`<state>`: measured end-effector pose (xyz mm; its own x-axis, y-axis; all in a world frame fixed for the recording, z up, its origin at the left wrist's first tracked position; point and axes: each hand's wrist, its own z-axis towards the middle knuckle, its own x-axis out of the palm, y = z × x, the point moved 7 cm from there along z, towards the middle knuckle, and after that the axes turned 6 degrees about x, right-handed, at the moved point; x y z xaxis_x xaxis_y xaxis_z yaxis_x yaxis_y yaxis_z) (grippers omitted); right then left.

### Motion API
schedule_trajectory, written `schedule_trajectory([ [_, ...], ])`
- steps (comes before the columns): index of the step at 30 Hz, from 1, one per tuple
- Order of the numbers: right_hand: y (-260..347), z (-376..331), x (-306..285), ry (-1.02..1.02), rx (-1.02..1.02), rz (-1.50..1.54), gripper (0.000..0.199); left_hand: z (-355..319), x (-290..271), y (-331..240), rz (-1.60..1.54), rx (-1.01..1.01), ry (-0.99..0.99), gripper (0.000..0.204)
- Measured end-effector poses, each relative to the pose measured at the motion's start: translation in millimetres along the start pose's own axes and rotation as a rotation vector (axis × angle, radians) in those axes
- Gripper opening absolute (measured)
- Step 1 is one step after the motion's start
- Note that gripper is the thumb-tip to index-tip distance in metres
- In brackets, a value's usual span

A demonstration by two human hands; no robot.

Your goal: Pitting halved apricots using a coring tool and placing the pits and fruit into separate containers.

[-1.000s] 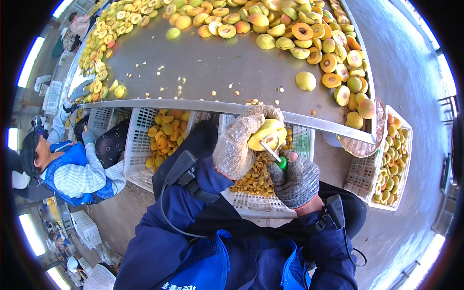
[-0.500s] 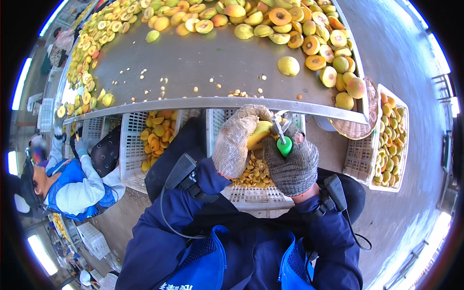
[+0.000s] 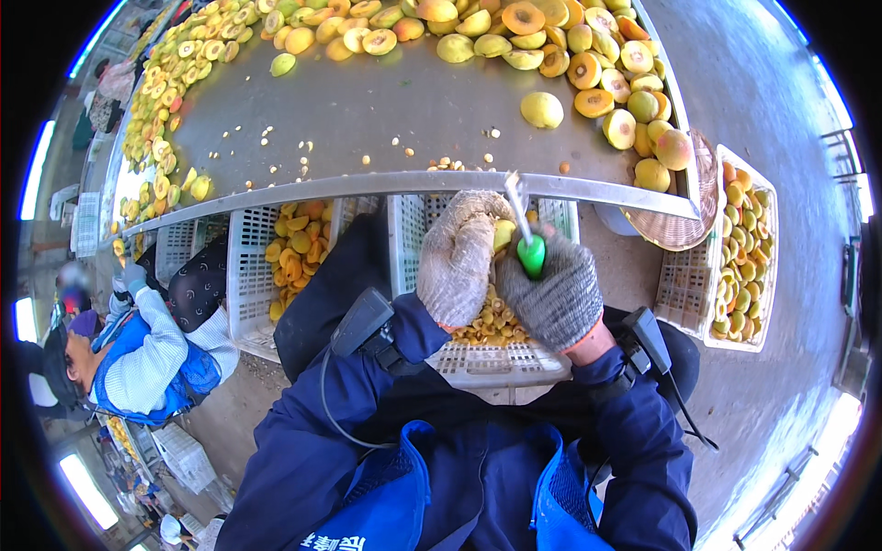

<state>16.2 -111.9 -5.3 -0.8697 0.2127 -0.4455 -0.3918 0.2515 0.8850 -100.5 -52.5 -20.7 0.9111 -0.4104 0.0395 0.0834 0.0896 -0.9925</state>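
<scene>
Head view: left hand (image 3: 457, 262) grip clamps fruit (image 3: 503, 235), right hand (image 3: 554, 292) grip clamps knife (image 3: 525, 230) over pit-filled crate (image 3: 478, 358)

Long metal table (image 3: 367, 110) with a raised front rim, halved and whole yellow-orange fruits (image 3: 551, 46) heaped along its far and right edges, one lone fruit (image 3: 541, 109) mid-surface, small scattered fruit bits (image 3: 303, 151)
</scene>
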Motion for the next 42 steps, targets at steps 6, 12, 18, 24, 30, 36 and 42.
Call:
schedule_trajectory([
  [6,0.4,-21.4,-7.5,-0.160,-0.107,-0.110,0.022,5.3,6.9,6.5,-0.581,-0.285,0.054,0.034],
  [12,23.9,-15.0,-9.8,-0.246,-0.295,-0.221,0.031,2.4,7.6,15.2,-0.432,-0.204,0.039,0.032],
  [18,1.9,-28.8,0.1,0.009,-0.240,-0.105,0.023,14.9,-2.1,26.0,-0.797,-0.445,-0.129,0.038],
  [24,-5.1,-24.8,16.1,-0.021,-0.353,-0.323,0.029,13.9,-3.7,19.9,-0.779,-0.364,-0.014,0.041],
  [30,-6.4,-22.3,22.5,-0.054,-0.367,-0.372,0.022,11.7,-8.7,14.0,-0.626,-0.250,-0.021,0.040],
  [36,-9.9,-23.4,28.3,-0.073,-0.381,-0.412,0.025,1.7,-10.6,26.2,-0.673,-0.266,-0.113,0.040],
  [42,-15.9,-19.3,35.1,0.022,-0.217,-0.416,0.031,-4.5,-7.1,15.0,-0.807,-0.245,-0.050,0.039],
])
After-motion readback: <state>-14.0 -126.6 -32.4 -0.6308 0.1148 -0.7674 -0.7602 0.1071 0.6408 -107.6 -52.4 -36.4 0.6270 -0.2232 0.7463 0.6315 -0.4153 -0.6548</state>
